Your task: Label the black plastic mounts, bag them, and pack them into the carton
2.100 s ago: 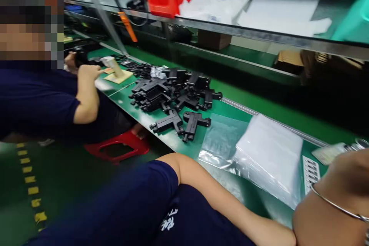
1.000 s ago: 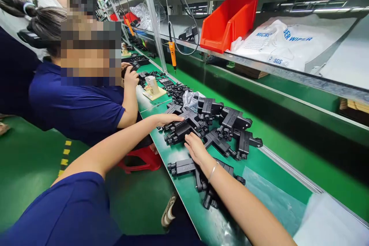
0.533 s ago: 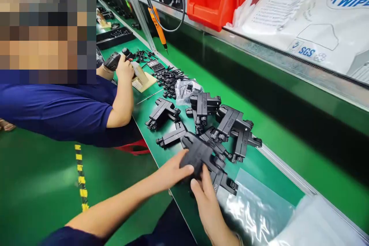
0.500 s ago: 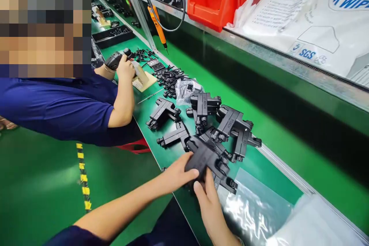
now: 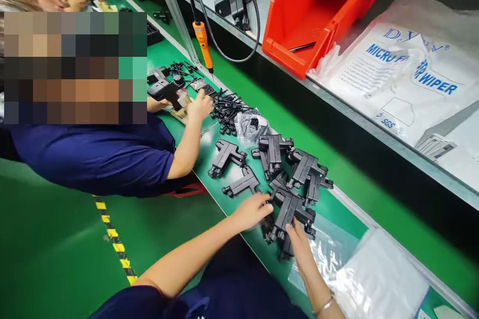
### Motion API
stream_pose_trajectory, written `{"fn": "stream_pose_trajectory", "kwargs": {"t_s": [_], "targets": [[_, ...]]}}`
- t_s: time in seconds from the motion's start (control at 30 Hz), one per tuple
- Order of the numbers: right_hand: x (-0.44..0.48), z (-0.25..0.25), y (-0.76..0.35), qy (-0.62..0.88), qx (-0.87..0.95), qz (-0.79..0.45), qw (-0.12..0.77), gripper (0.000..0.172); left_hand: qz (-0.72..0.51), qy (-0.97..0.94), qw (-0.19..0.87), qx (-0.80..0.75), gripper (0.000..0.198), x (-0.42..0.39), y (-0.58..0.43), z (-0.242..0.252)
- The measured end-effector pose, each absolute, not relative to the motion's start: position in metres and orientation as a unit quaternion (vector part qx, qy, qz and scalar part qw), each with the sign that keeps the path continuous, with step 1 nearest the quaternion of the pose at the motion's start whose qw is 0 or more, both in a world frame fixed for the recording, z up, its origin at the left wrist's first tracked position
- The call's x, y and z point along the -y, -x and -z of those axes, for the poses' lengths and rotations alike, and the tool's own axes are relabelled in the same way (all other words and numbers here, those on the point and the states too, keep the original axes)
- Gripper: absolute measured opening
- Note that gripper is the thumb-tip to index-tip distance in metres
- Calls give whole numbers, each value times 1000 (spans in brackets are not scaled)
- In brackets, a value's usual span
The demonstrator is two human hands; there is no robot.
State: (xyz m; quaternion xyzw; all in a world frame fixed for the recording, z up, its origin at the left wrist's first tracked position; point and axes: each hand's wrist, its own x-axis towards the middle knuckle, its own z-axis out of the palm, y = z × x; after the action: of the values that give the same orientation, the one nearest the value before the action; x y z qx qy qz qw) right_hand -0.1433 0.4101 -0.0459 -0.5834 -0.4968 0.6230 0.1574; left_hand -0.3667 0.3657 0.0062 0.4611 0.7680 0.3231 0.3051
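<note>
A black T-shaped plastic unit marked BOSCH (image 5: 290,213) lies on top of similar units at the near end of the pile. My right hand (image 5: 302,245) grips its lower right side, thumb against the body and the other fingers partly hidden behind it. My left hand (image 5: 253,211) is at its left edge, thumb and forefinger apart, fingertips close to or touching the unit's upper left arm. Beneath the left hand another black unit (image 5: 267,229) shows in part. More T-shaped units (image 5: 275,152) lie just beyond, some stacked, and a single unit (image 5: 241,183) rests to the left.
A co-worker's hand (image 5: 201,105) works at a fixture to the left. Small black parts (image 5: 228,109) and a bag of parts (image 5: 251,127) lie along the green bench. Clear plastic bags (image 5: 381,274) are at right. An orange screwdriver (image 5: 202,45) hangs above; a red bin (image 5: 288,55) stands on the shelf.
The unit that both hands held raised now rests on the pile, turned with its marking upward. My left hand has eased off it. The view has shifted, and the co-worker's hand moved right.
</note>
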Motion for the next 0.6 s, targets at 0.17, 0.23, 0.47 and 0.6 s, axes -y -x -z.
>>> {"fn": "stream_pose_trajectory", "kwargs": {"t_s": [0.17,0.23,0.47,0.6], "targets": [[-410,36,163,623,532,-557,137,65,-324,-304,252,-860,62,-377,523,5],[-405,36,167,648,528,-532,135,67,-313,-238,316,-864,82,-386,558,19],[-386,37,185,682,553,-450,160,62,-298,-160,466,-818,57,-386,569,56],[-385,37,194,670,584,-423,175,51,-326,-133,535,-768,48,-385,571,68]]}}
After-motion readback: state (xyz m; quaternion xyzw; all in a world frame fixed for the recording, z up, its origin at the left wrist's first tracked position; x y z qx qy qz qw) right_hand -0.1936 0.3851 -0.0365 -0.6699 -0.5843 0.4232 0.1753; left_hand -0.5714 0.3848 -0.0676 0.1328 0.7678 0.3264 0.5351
